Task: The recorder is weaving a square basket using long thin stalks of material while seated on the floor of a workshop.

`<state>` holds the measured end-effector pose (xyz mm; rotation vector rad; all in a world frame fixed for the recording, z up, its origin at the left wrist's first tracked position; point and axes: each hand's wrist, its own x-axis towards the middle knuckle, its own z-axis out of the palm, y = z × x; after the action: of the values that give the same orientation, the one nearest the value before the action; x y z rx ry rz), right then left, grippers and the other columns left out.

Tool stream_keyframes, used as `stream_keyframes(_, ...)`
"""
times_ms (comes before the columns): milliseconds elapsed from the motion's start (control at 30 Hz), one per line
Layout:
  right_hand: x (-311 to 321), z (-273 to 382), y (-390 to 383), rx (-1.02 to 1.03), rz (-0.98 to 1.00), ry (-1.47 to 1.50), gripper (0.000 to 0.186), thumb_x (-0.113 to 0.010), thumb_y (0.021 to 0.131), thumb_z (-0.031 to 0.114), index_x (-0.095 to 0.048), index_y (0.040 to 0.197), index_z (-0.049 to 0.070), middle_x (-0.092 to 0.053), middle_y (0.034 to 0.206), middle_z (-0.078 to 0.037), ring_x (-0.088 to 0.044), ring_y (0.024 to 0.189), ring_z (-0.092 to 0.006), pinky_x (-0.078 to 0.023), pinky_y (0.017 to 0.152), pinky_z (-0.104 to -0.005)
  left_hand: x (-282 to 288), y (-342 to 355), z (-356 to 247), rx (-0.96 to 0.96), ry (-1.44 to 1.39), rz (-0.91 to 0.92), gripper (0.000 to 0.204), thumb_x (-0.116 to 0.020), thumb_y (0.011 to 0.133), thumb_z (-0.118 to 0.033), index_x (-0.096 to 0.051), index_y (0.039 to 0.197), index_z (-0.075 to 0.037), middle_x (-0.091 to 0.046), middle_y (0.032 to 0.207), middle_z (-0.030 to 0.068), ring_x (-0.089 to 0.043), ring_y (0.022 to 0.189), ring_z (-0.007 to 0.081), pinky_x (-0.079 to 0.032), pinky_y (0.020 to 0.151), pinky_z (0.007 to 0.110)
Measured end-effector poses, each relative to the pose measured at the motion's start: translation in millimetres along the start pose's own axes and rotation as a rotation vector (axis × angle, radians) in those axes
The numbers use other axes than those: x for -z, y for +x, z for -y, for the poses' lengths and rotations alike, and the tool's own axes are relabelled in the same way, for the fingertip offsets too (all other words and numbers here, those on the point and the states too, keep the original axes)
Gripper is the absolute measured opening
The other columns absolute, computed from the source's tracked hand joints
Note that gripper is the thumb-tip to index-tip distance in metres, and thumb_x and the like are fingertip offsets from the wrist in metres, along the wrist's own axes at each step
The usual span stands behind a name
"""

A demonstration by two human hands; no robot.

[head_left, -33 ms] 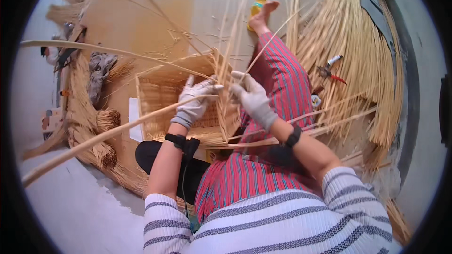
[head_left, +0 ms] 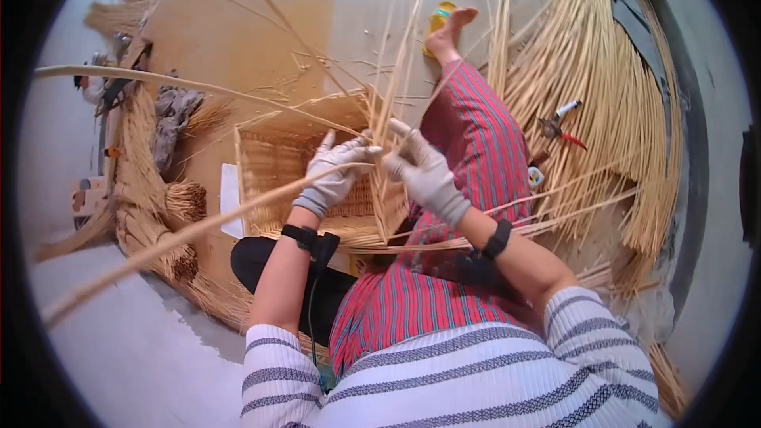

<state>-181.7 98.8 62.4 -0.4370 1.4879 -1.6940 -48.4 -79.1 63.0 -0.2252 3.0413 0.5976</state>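
Observation:
A rectangular woven wicker basket (head_left: pixel 247 160) lies in front of me with its opening toward me. Upright wicker stakes (head_left: pixel 390 83) rise from its right side. My left hand (head_left: pixel 334 174), in a pale glove, is closed at that edge, its thumb and some fingers pinching wicker rods; one finger points away. Long rods reach leftward from it, including a thick near rod (head_left: pixel 198 231). My right hand (head_left: pixel 430 181), also gloved, faces it across the stakes, fingers curled around a thin wicker strand. The exact grip points are partly hidden by the fingers and stakes.
A large spread of loose wicker rods (head_left: pixel 583 71) lies at the right, with red-handled pruning shears (head_left: pixel 564 136) on it. Tied wicker bundles (head_left: pixel 151 190) line the left. A yellow slipper (head_left: pixel 437 24) is under my outstretched foot. Offcuts litter the floor (head_left: pixel 273 0).
The whole view has shifted slightly. My right hand has come a little closer to the stakes, and its thin strand has swung. Both hands stay at the basket's right edge.

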Motion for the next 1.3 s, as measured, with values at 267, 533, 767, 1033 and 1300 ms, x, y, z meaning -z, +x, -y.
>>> stream_keyframes(267, -23.9, 12.0, 45.8, 0.424, 0.249, -0.926, 0.073, -0.084, 0.075, 0.038, -0.054, 0.133, 0.004, -0.063, 0.112, -0.016, -0.062, 0.110, -0.0346, -0.050, 0.097, -0.0405, -30.3, -9.3, 28.9, 0.280, -0.981, -0.174, 0.038, -0.055, 0.101, -0.035, -0.069, 0.114, -0.002, -0.069, 0.118, 0.0113, -0.064, 0.111, 0.0246, -0.049, 0.096, 0.039)
stream_keyframes(533, -9.3, 67.1, 116.6, 0.582, 0.689, -0.878, 0.048, -0.070, 0.086, 0.022, -0.059, 0.129, 0.005, -0.069, 0.111, -0.023, -0.067, 0.100, -0.0392, -0.055, 0.089, -0.0409, -42.2, -0.1, 19.4, 0.122, -0.994, -0.200, 0.035, -0.070, 0.096, -0.031, -0.071, 0.119, -0.004, -0.064, 0.121, 0.0069, -0.062, 0.105, 0.0176, -0.049, 0.095, 0.030)
stream_keyframes(767, 26.9, 25.9, 168.4, 0.415, 0.303, 0.022, 0.030, -0.067, 0.091, 0.001, -0.063, 0.120, 0.005, -0.074, 0.105, -0.007, -0.068, 0.097, -0.0127, -0.056, 0.085, -0.0320, -46.2, 15.7, 6.2, 0.421, -1.184, -0.344, 0.053, -0.074, 0.094, -0.016, -0.050, 0.141, -0.007, -0.063, 0.124, 0.0051, -0.062, 0.105, 0.0132, -0.049, 0.095, 0.028)
stream_keyframes(1033, 26.6, 38.5, 198.3, 0.293, 0.303, -1.712, 0.033, -0.061, 0.095, 0.035, -0.067, 0.110, 0.006, -0.072, 0.110, -0.014, -0.066, 0.099, -0.0323, -0.049, 0.086, -0.0446, -38.9, 17.7, 4.4, 0.336, -0.878, -0.289, 0.021, -0.071, 0.094, -0.016, -0.075, 0.114, -0.008, -0.056, 0.123, 0.0033, -0.054, 0.116, 0.0165, -0.048, 0.099, 0.030)
stream_keyframes(1300, 28.7, -28.1, 133.5, -0.259, 0.002, -0.221, 0.030, -0.076, 0.086, 0.023, -0.060, 0.096, 0.000, -0.072, 0.083, -0.012, -0.072, 0.069, -0.0183, -0.058, 0.060, -0.0314, -39.4, 17.7, 5.1, 0.294, -0.741, -0.280, 0.023, -0.070, 0.095, -0.016, -0.074, 0.116, -0.008, -0.065, 0.115, 0.0026, -0.057, 0.113, 0.0156, -0.047, 0.100, 0.031)
